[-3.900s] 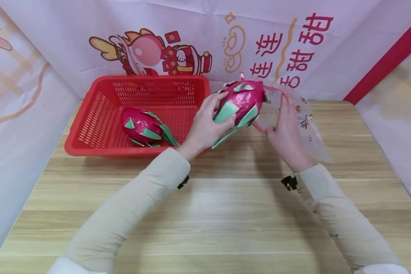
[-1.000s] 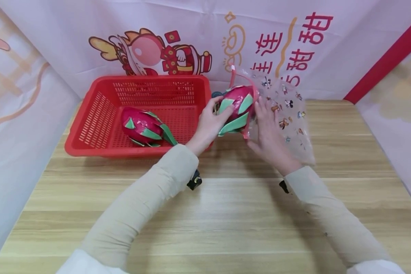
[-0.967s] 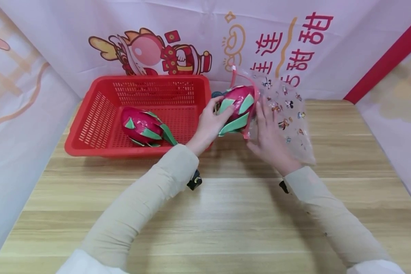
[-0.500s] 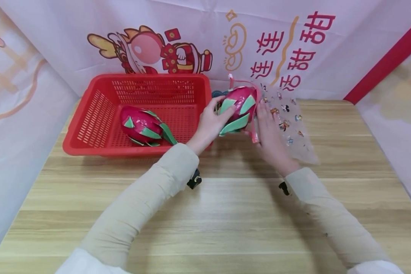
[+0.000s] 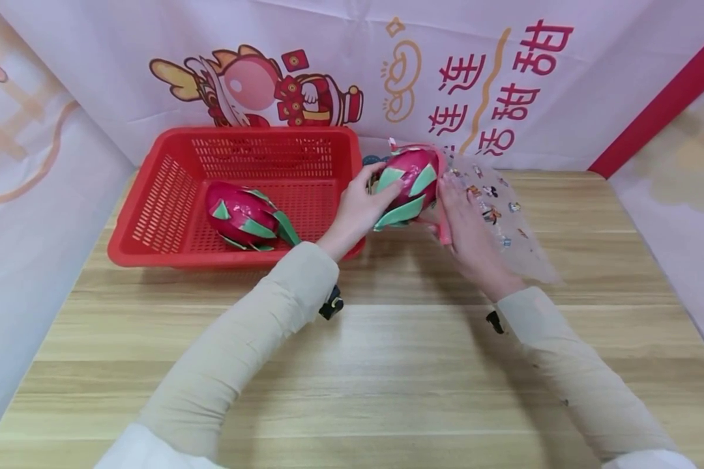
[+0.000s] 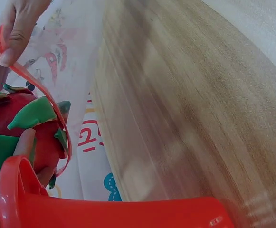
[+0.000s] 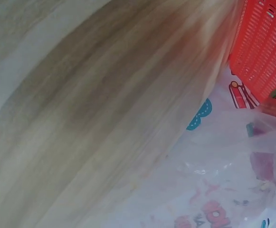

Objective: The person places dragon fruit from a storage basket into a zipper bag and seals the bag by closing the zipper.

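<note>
In the head view my left hand (image 5: 354, 208) grips a glossy pink dragon fruit (image 5: 415, 170) with green scales, just right of the basket. Its right end sits within the pink-rimmed mouth of a clear zip bag (image 5: 522, 234) printed with small cartoon figures. Thumb and fingers of my right hand (image 5: 475, 238) pinch the bag's rim, the fingers lying along its outside. The left wrist view shows the pink rim (image 6: 42, 90) looped round the dragon fruit's end (image 6: 45, 142), my thumb on that rim. A second dragon fruit (image 5: 242, 213) lies in the red basket (image 5: 234, 259).
The perforated basket stands at the back left of the wooden table (image 5: 387, 384). Behind it hangs a white printed cloth (image 5: 422, 39), close to the bag. Further cloth panels border both sides.
The dragon fruit's right end has come into the bag's mouth since the oldest frame. Lately the rim's upper edge has dropped lower, and my right hand has shifted slightly right.
</note>
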`<action>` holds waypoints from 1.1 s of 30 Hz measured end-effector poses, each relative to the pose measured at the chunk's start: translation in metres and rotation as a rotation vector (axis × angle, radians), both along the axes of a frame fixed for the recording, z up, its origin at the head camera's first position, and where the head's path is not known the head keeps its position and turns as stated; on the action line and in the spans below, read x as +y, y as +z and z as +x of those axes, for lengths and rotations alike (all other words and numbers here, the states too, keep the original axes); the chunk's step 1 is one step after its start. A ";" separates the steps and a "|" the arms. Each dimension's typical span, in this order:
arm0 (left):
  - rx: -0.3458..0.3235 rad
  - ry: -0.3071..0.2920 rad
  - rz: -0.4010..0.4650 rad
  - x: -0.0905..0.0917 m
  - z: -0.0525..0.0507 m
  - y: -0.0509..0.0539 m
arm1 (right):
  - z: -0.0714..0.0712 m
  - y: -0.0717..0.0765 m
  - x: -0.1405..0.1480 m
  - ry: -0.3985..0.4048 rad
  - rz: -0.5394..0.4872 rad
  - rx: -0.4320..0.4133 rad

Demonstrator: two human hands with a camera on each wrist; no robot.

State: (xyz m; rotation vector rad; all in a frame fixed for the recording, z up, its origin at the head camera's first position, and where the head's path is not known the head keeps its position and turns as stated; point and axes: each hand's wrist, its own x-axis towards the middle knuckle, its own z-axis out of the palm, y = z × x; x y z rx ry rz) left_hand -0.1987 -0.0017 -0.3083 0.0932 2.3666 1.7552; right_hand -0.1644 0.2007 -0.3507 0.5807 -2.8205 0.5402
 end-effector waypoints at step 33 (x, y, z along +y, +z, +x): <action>0.001 -0.035 -0.006 0.002 0.005 0.008 | 0.011 0.009 -0.007 0.055 -0.104 0.046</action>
